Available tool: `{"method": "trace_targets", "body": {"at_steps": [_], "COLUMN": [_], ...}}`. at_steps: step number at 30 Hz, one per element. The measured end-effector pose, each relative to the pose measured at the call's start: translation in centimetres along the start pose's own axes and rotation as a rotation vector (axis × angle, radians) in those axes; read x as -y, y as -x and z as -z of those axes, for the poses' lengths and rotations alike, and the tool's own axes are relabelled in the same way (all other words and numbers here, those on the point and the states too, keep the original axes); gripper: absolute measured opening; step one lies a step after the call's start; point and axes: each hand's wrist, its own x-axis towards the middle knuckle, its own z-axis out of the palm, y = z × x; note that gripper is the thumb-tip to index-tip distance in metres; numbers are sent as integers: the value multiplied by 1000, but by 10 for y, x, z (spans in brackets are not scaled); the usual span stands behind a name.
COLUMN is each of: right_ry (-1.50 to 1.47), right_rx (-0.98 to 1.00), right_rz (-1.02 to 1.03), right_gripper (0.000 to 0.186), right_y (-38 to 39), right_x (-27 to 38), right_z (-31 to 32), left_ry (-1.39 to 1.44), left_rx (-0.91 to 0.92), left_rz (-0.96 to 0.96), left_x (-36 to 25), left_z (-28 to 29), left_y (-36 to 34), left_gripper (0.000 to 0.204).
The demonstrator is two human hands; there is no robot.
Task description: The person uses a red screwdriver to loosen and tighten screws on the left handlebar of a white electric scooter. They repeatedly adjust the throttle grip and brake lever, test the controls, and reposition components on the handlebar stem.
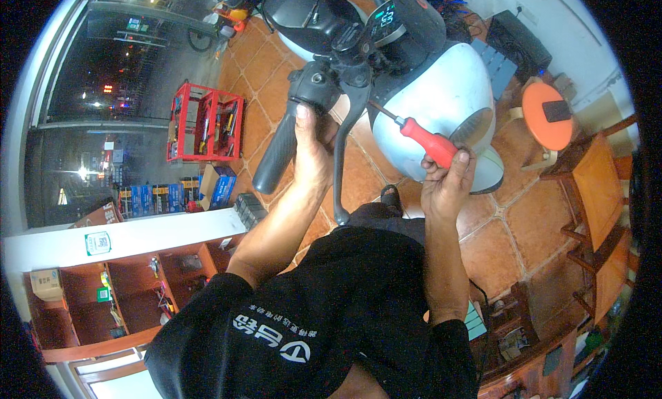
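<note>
At the handlebar of a pale scooter [427,103], the two hands are apart, each closed on something of its own. The left hand [314,147] is wrapped around the black ribbed handlebar grip [274,158], its thumb lying along the top near the switch housing [310,85]; most of its other fingers are hidden behind the grip. The black brake lever [339,171] runs down just beside that hand, on its right. The right hand [448,178] is clamped on the red handle of a screwdriver [426,140], which is held in front of the scooter's pale body panel. Its shaft slants up and left toward the lever's upper part; whether the tip touches anything cannot be told.

Above the panel, a lit dashboard display [387,23] glows green and white. Orange-brown tiles [527,223] cover the floor, and a foot in a dark sandal [391,198] shows below the scooter. On the left, a red rack [240,127] holding tools stands near the dark window [89,151], with blue boxes [158,199] below it. A compartmented wooden shelf [96,349] fills the lower left. On the right, a round orange stool [541,99] bears a dark rectangular object [557,110], near wooden chairs [601,192].
</note>
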Motion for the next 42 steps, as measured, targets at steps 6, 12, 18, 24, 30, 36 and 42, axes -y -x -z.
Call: {"method": "trace_targets", "body": {"at_steps": [6, 12, 18, 24, 30, 36, 42], "right_ry": [-7, 51, 206, 287, 582, 693, 743], "right_rx": [-17, -27, -2, -8, 181, 328, 448], "right_rz": [8, 38, 173, 142, 374, 145, -308], "right_gripper": [40, 40, 43, 43, 35, 33, 34], "right_y": [-2, -1, 5, 5, 1, -10, -20], "right_x": [-3, 1, 5, 15, 36, 72, 105], "right_z": [4, -2, -5, -5, -6, -11, -25], "left_ry": [-7, 1, -5, -3, 33, 320, -521], "left_rx": [-25, -20, -23, -23, 50, 167, 63], "left_rz": [-20, 12, 15, 25, 82, 286, 376], "left_x": [1, -2, 2, 1, 3, 2, -82], "left_z": [2, 2, 8, 5, 9, 79, 19], "left_y": [-2, 1, -2, 0, 5, -34, -49], "left_gripper": [71, 71, 71, 70, 55, 35, 74]}}
